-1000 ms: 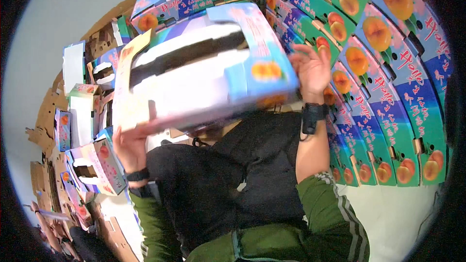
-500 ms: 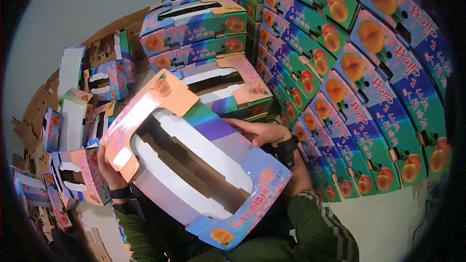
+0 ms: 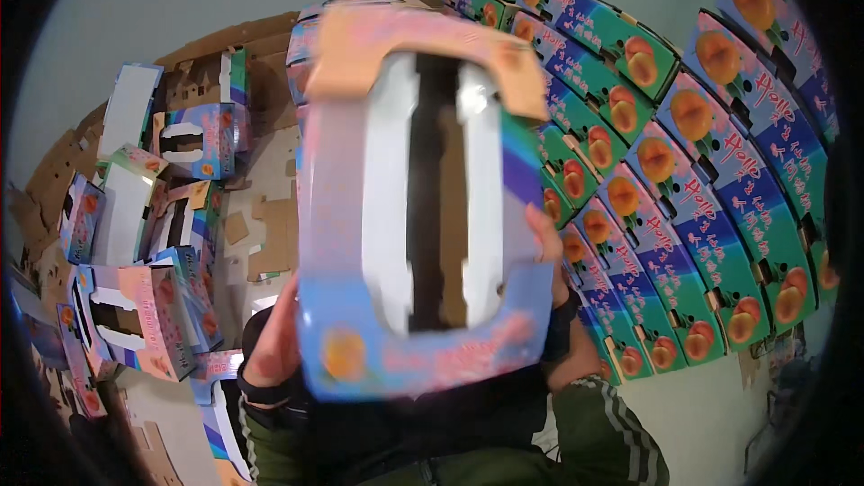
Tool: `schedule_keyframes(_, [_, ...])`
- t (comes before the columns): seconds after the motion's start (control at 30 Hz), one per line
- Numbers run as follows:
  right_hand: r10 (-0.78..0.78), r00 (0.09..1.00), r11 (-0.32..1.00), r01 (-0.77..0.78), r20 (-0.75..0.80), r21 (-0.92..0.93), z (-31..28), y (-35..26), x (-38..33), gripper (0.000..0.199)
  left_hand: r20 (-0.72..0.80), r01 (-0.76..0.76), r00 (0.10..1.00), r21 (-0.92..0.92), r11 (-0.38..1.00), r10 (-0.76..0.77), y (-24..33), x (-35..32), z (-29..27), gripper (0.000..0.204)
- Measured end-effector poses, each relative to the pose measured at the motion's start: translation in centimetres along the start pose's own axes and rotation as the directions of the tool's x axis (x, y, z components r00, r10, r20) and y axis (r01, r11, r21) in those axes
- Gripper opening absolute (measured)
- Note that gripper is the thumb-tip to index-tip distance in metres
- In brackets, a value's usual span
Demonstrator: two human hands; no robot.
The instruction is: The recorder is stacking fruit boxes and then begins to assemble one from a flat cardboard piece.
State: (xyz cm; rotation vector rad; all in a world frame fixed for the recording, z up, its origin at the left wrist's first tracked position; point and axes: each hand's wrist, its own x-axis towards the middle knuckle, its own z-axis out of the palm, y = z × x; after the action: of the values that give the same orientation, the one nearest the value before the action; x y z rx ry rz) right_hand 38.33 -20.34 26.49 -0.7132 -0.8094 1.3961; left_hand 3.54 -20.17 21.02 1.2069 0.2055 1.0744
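A folded cardboard fruit box (image 3: 335,207) with a long oval window in its top fills the middle of the view. It is pink, lavender and blue with printed peaches, slightly blurred, and its inside looks white and brown through the window. My left hand (image 3: 274,342) grips its left side near the bottom corner, fingers mostly hidden by the box. My right hand (image 3: 545,238) wraps its right side, with some fingers showing over the edge. The box blocks much of the pile behind it.
On the right rises a tall stack of green-and-blue fruit boxes (image 3: 688,180). Several loose boxes (image 3: 139,315) lie on the left, some on their sides. Flattened brown cardboard (image 3: 270,238) and scraps lie on the floor, and brown cardboard leans along the wall.
The held box has gone from slanted to upright and has risen in front of the box pile. Both hands have moved with it and still grip its sides.
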Motion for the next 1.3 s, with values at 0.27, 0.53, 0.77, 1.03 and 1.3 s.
schedule_keyframes(0.27, [-0.397, 0.890, 0.912, 0.409, -0.223, 0.009, 7.4, 8.0, -0.6, 0.049, -0.485, -0.175, 0.855, 0.070, 0.982, 0.187, -1.6, 3.1, 1.8, 0.091])
schedule_keyframes(0.53, [-0.489, 0.852, 0.872, 0.469, -0.189, -0.143, 0.0, 1.7, -0.6, 0.073, -0.435, -0.096, 0.900, -0.238, 0.967, -0.017, -4.8, -2.5, -8.4, 0.057])
schedule_keyframes(0.77, [-0.119, 0.950, 0.988, 0.142, 0.288, -0.058, -1.7, -6.6, 1.7, 0.078, -0.530, -0.142, 0.848, -0.263, 0.954, -0.020, -3.8, -1.6, -7.8, 0.038])
schedule_keyframes(1.03, [0.154, 0.987, 0.841, -0.106, 0.046, -0.530, 2.9, -8.9, 6.0, 0.060, -0.653, -0.465, 0.728, -0.247, 0.850, 0.209, -5.4, -0.4, -8.5, 0.053])
schedule_keyframes(1.3, [-0.364, 0.929, 0.838, 0.357, 0.065, -0.413, 9.1, -17.9, 9.7, 0.056, -0.505, -0.326, 0.853, -0.323, 0.889, 0.129, -3.5, 0.2, -6.5, 0.075])
